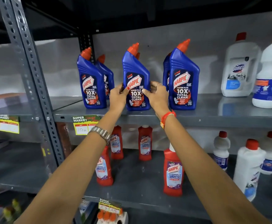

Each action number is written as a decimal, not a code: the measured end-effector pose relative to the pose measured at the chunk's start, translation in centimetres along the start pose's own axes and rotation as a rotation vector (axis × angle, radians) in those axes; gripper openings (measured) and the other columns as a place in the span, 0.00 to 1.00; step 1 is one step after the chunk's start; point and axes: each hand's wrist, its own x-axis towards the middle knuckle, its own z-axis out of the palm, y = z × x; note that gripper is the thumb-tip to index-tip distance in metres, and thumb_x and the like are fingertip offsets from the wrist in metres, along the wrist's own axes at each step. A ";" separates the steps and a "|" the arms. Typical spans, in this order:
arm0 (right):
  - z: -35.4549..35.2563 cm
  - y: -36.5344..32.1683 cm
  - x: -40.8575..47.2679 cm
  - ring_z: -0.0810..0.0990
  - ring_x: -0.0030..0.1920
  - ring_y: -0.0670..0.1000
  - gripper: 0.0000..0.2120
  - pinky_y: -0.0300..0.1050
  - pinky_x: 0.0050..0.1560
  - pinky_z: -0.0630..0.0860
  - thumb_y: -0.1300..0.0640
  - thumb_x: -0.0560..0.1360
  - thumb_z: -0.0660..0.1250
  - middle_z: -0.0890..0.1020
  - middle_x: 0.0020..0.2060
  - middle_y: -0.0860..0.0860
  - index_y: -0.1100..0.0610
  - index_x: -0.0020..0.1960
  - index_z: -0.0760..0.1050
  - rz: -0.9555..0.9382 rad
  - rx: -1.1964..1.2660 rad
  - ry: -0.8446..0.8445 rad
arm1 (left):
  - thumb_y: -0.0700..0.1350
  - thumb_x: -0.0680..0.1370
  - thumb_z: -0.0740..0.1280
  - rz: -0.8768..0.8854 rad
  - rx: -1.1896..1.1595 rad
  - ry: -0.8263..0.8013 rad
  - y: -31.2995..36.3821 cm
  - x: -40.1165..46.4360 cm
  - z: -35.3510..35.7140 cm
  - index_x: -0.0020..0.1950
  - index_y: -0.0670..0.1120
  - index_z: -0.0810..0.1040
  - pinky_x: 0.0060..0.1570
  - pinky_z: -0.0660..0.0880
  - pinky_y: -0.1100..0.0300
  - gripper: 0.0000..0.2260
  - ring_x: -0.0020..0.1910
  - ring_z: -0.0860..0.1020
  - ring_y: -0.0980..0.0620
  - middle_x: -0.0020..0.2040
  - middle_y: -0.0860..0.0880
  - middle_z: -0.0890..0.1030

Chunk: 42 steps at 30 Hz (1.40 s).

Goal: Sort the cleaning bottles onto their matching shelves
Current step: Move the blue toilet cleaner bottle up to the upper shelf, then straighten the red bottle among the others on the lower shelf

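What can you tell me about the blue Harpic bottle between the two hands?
The middle blue Harpic bottle looks like glossy plastic, with an angled red-orange cap and a dark label reading "Power Plus 10X Total Clean". It stands upright near the front edge of the upper grey shelf. The left hand and right hand touch its sides at label height. Another cap peeks out behind it.

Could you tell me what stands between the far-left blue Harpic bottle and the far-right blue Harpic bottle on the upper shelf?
In the head view, the middle blue Harpic bottle stands between them, gripped by the left hand and right hand.
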 end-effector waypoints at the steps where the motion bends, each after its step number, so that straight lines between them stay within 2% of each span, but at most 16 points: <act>1: -0.3 -0.3 -0.7 0.77 0.58 0.53 0.21 0.39 0.59 0.73 0.65 0.72 0.68 0.78 0.60 0.60 0.64 0.63 0.69 -0.017 -0.022 0.018 | 0.38 0.78 0.60 0.040 0.012 0.027 0.2 -0.6 0.1 0.61 0.38 0.71 0.58 0.77 0.54 0.13 0.57 0.77 0.47 0.59 0.41 0.78; 4: -1.9 -0.5 -4.0 0.76 0.61 0.50 0.20 0.32 0.57 0.71 0.67 0.72 0.66 0.77 0.62 0.57 0.60 0.64 0.69 -0.129 0.004 0.141 | 0.41 0.77 0.62 0.181 -0.043 0.214 0.3 -4.2 0.5 0.67 0.41 0.67 0.61 0.72 0.65 0.19 0.64 0.72 0.53 0.65 0.45 0.74; 8: -4.8 2.5 -10.3 0.80 0.53 0.49 0.14 0.40 0.53 0.79 0.68 0.73 0.64 0.80 0.52 0.55 0.56 0.56 0.75 -0.302 0.073 0.409 | 0.37 0.76 0.63 0.515 -0.025 0.401 -2.9 -11.4 2.2 0.57 0.38 0.75 0.53 0.72 0.69 0.10 0.53 0.75 0.62 0.51 0.45 0.77; 10: -6.0 5.5 -12.9 0.81 0.48 0.50 0.12 0.44 0.48 0.79 0.69 0.72 0.64 0.81 0.46 0.55 0.56 0.52 0.76 -0.323 0.052 0.520 | 0.34 0.75 0.63 0.498 0.031 0.334 -6.2 -14.4 3.6 0.52 0.39 0.76 0.50 0.69 0.73 0.07 0.48 0.72 0.67 0.46 0.45 0.75; 12: -7.2 8.8 -14.7 0.81 0.45 0.45 0.13 0.41 0.46 0.79 0.70 0.72 0.64 0.80 0.42 0.50 0.55 0.51 0.75 -0.262 0.023 0.546 | 0.39 0.77 0.62 0.331 0.021 0.127 -9.8 -16.7 5.2 0.53 0.46 0.75 0.48 0.69 0.72 0.07 0.46 0.73 0.64 0.46 0.46 0.75; 14: -8.4 12.1 -15.9 0.80 0.46 0.44 0.16 0.39 0.47 0.80 0.71 0.72 0.64 0.80 0.44 0.49 0.54 0.54 0.73 -0.166 -0.095 0.479 | 0.46 0.77 0.61 0.107 -0.045 -0.075 -13.1 -18.0 6.9 0.53 0.53 0.73 0.45 0.71 0.68 0.06 0.45 0.75 0.58 0.47 0.48 0.77; 16: -9.7 15.3 -16.6 0.80 0.52 0.50 0.17 0.44 0.53 0.80 0.72 0.71 0.64 0.79 0.52 0.56 0.58 0.57 0.73 -0.049 -0.216 0.374 | 0.45 0.76 0.64 -0.096 -0.086 -0.205 -15.9 -18.3 8.4 0.59 0.51 0.72 0.47 0.73 0.68 0.11 0.52 0.77 0.54 0.55 0.48 0.78; 19: -10.9 18.8 -16.8 0.73 0.63 0.58 0.23 0.55 0.64 0.72 0.69 0.71 0.67 0.73 0.64 0.61 0.63 0.65 0.67 0.220 -0.344 0.204 | 0.43 0.74 0.67 -0.303 -0.132 -0.407 -18.7 -18.0 10.7 0.70 0.44 0.62 0.61 0.70 0.65 0.26 0.66 0.68 0.53 0.66 0.52 0.68; 22: -11.4 20.8 -16.8 0.71 0.65 0.55 0.26 0.44 0.63 0.67 0.65 0.72 0.67 0.73 0.63 0.57 0.64 0.68 0.63 0.458 -0.366 -0.022 | 0.40 0.73 0.67 -0.358 -0.178 -0.510 -20.1 -17.5 12.2 0.65 0.42 0.67 0.59 0.74 0.58 0.21 0.63 0.74 0.48 0.65 0.45 0.72; 24: -11.4 21.7 -16.9 0.75 0.60 0.54 0.21 0.40 0.56 0.70 0.64 0.72 0.68 0.77 0.59 0.56 0.62 0.63 0.68 0.521 -0.358 -0.131 | 0.39 0.72 0.69 -0.365 -0.192 -0.511 -20.2 -17.3 12.6 0.57 0.43 0.71 0.53 0.78 0.58 0.15 0.51 0.81 0.55 0.60 0.41 0.77; 26: -11.1 22.3 -17.3 0.78 0.57 0.57 0.18 0.44 0.55 0.73 0.63 0.71 0.69 0.79 0.57 0.58 0.61 0.60 0.71 0.559 -0.326 -0.133 | 0.39 0.71 0.69 -0.356 -0.178 -0.473 -20.6 -17.2 12.8 0.53 0.43 0.72 0.52 0.78 0.55 0.12 0.42 0.81 0.62 0.57 0.39 0.78; 29: -10.6 22.5 -17.8 0.79 0.56 0.58 0.16 0.48 0.56 0.75 0.64 0.72 0.68 0.79 0.57 0.61 0.62 0.59 0.71 0.554 -0.312 -0.060 | 0.33 0.73 0.66 -0.336 -0.158 -0.451 -20.8 -17.3 12.7 0.52 0.42 0.73 0.49 0.79 0.61 0.10 0.42 0.81 0.62 0.57 0.35 0.78; 34: -9.2 22.1 -18.2 0.79 0.53 0.55 0.15 0.45 0.52 0.76 0.64 0.70 0.69 0.80 0.56 0.60 0.62 0.56 0.73 0.525 -0.265 -0.066 | 0.32 0.73 0.65 -0.338 -0.170 -0.416 -20.4 -17.5 11.0 0.55 0.36 0.73 0.50 0.78 0.56 0.11 0.49 0.79 0.45 0.56 0.37 0.78; 36: -7.9 21.9 -18.5 0.80 0.52 0.54 0.15 0.43 0.52 0.76 0.63 0.70 0.69 0.80 0.55 0.59 0.62 0.56 0.73 0.512 -0.239 -0.100 | 0.32 0.73 0.65 -0.328 -0.166 -0.385 -20.8 -17.3 9.3 0.54 0.36 0.73 0.50 0.79 0.56 0.11 0.45 0.81 0.52 0.55 0.38 0.78; 40: -4.2 21.1 -18.6 0.79 0.49 0.50 0.14 0.31 0.44 0.75 0.63 0.71 0.68 0.81 0.53 0.57 0.62 0.56 0.73 0.454 -0.201 -0.156 | 0.30 0.72 0.65 -0.295 -0.168 -0.324 -21.3 -16.5 5.1 0.55 0.35 0.73 0.41 0.79 0.69 0.12 0.41 0.82 0.63 0.52 0.45 0.79; 42: -2.4 20.7 -18.5 0.79 0.49 0.49 0.14 0.33 0.46 0.76 0.63 0.71 0.68 0.81 0.53 0.58 0.63 0.56 0.73 0.426 -0.181 -0.181 | 0.32 0.71 0.66 -0.276 -0.174 -0.295 -21.7 -16.0 3.3 0.55 0.37 0.73 0.40 0.78 0.70 0.13 0.41 0.82 0.63 0.48 0.48 0.80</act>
